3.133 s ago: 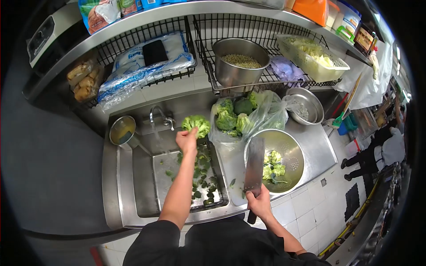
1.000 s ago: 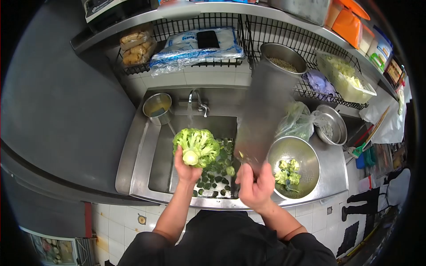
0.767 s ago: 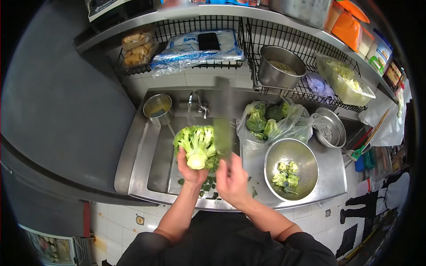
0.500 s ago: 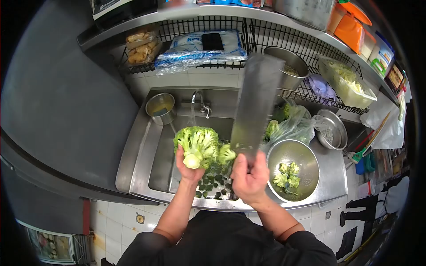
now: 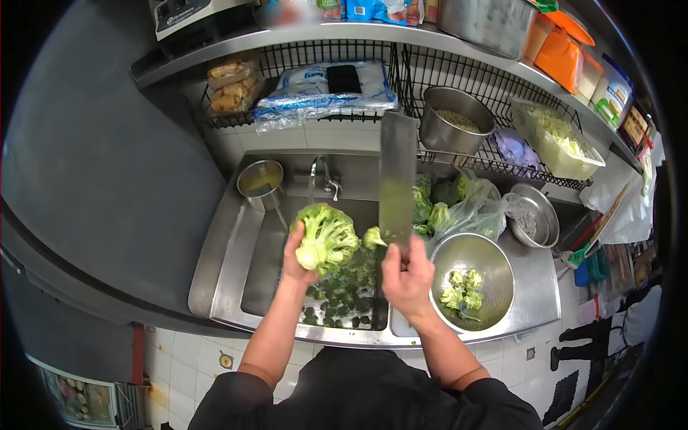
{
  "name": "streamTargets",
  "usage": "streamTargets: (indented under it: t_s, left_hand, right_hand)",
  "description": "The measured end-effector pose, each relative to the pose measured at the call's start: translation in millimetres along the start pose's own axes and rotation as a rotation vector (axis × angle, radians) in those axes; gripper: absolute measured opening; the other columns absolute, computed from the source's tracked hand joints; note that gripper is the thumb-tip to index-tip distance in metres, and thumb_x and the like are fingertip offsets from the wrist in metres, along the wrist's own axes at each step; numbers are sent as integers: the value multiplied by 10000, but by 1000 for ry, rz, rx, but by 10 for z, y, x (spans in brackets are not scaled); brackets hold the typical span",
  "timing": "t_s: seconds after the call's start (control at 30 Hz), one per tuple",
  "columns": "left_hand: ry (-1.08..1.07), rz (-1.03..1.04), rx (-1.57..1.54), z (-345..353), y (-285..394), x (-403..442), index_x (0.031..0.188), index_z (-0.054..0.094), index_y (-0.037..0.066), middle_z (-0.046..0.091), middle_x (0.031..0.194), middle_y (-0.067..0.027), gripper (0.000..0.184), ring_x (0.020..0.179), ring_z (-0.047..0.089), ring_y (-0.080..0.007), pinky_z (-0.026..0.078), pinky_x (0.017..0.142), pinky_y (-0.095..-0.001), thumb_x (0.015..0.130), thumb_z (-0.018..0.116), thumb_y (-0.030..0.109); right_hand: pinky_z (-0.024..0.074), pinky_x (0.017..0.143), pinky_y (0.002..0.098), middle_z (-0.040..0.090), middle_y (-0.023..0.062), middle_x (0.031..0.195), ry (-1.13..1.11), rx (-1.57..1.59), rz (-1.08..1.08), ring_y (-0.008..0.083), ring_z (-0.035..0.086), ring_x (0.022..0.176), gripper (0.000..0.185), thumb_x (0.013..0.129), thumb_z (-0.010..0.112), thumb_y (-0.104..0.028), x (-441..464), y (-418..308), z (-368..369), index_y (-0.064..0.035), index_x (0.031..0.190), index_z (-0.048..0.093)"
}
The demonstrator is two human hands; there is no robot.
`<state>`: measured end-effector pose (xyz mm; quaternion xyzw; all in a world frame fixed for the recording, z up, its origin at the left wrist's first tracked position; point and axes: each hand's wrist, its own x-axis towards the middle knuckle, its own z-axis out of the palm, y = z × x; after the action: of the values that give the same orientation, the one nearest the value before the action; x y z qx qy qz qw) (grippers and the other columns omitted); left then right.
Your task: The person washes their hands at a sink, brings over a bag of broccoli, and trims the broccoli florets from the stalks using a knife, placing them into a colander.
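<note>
My left hand is closed round a broccoli head, its cut stem facing me, above the sink. My right hand grips a cleaver, its broad blade standing upright. A small broccoli floret is by the thumb of my right hand, at the blade's left side; I cannot tell whether it is pinched there. Below, several dark green florets lie in the sink. The cleaver's handle is hidden in my fist.
Right of the sink stands a steel colander with pale green pieces. Behind it lies a plastic bag beside more broccoli. A steel bowl sits further right. The faucet and a pot are at the sink's back. A wire shelf hangs above.
The cleaver, blurred before, now shows sharply and stands more upright. The broccoli head has shifted slightly right and turned a little. The small floret has moved slightly right and up.
</note>
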<state>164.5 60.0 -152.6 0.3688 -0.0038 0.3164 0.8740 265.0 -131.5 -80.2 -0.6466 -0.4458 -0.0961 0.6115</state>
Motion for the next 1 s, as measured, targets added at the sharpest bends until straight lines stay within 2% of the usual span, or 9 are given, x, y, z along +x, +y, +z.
streamTargets:
  t_s: [0.07,0.17,0.27,0.33,0.4,0.5,0.67,0.8,1.0]
  left_hand:
    - [-182,-102,-221,80,299,47,1461,408,68,475,1427,-218,984,1268,509,-432,422,1038,-622,827,455,819]
    - [-10,-157,-216,-437,141,-114,1470,403,90,497,1401,-220,1119,1260,506,-459,411,1020,-666,715,454,914]
    - [92,-226,-318,-788,-304,-415,1433,429,44,545,1357,-221,874,1198,531,-519,439,974,-686,867,534,702]
    - [96,-274,-241,-713,-344,-434,1424,435,38,548,1352,-226,801,1192,542,-505,462,957,-668,882,563,614]
    - [84,-303,-169,-605,-337,-345,1415,441,32,550,1348,-232,732,1186,554,-492,484,939,-649,898,593,527]
    - [-136,-309,-102,-358,-106,-130,1401,414,-26,615,1194,-202,708,1038,660,-327,577,843,-534,879,670,379]
    - [-230,-327,51,-245,20,-16,1384,426,-64,618,1206,-234,759,1064,653,-330,553,912,-466,837,692,391]
    - [-209,-359,186,-243,-18,-19,1390,417,-96,632,1189,-245,839,1068,656,-342,534,958,-382,792,725,406]
    - [-199,-379,15,-200,-64,-76,1420,384,-28,586,1259,-256,858,1105,637,-369,554,886,-565,824,708,497]
  right_hand:
    - [469,506,293,618,93,675,-2,-11,-14,156,590,528,258,899,604,13,12,30,-86,35,1153,560]
    - [473,514,295,616,95,674,-78,8,17,150,588,531,266,900,607,5,-129,45,-130,40,1159,561]
    - [474,515,303,613,103,671,-153,7,91,153,592,537,277,901,610,-6,-327,101,-63,31,1172,567]
    - [481,517,312,626,123,691,-286,60,203,168,618,551,282,903,616,-19,-431,136,-15,15,1180,576]
    - [494,513,328,644,155,725,-305,60,112,221,646,560,276,895,633,-22,-425,77,-2,25,1163,587]
    - [492,504,330,643,150,723,-254,95,-6,226,640,551,271,875,642,0,-307,-201,-78,63,1133,590]
    - [498,489,342,644,129,733,-155,-21,-315,245,628,535,298,813,652,46,-208,-302,-76,94,1101,592]
    - [503,497,392,655,198,750,-315,-13,-64,332,661,581,300,857,638,3,-359,105,147,54,1142,560]
    - [490,483,375,651,172,720,-51,18,-18,292,643,537,300,879,617,15,-194,-73,-136,71,1165,549]
